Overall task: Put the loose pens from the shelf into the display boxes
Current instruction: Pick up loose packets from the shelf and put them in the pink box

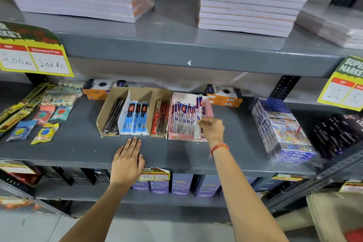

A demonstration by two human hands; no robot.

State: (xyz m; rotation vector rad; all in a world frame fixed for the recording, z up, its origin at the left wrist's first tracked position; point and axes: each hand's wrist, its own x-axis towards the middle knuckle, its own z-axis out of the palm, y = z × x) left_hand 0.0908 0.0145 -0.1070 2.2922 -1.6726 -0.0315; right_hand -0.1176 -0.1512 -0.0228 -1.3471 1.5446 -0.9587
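Observation:
On the grey middle shelf (196, 155) stand a brown cardboard display box (110, 104) and a pink display box (208, 110). The brown box holds dark pens (114, 116), blue-packed pens (135, 118) and red-packed pens (160, 120) in separate compartments. The pink box is full of white-and-blue packed pens (183, 118). My right hand (213, 128) pinches one white packed pen (198, 130) at the pink box's right front side. My left hand (128, 160) lies flat and empty on the shelf in front of the brown box, fingers together.
Erasers and sharpeners in packets (45, 122) lie at the left. Orange-black boxes (225, 95) sit behind the display boxes. Wrapped colour-pencil packs (280, 127) and dark packets (337, 135) stand at the right. Notebook stacks (249, 0) fill the shelf above. Price tags (35, 61) hang from the shelf edges.

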